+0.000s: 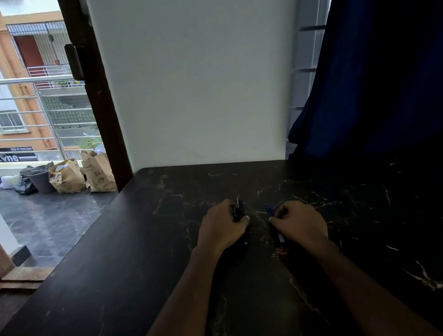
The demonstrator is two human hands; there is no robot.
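Note:
Both my hands rest on a black marble-patterned table (143, 270) near its middle. My left hand (221, 230) grips a small bundle of dark pens (237, 211), whose tips stick up past the fingers. My right hand (299, 220) holds a single blue pen (269, 210), which lies along the table under the curled fingers, and its lower end shows below the thumb. A gap of about a hand's width separates the two hands. The pens are dark against the dark table and show little detail.
A white wall (197, 68) stands behind the table's far edge. A dark blue curtain (386, 50) hangs at the right, touching the table. At the left an open door leads to a balcony with paper bags (82, 174) and a railing.

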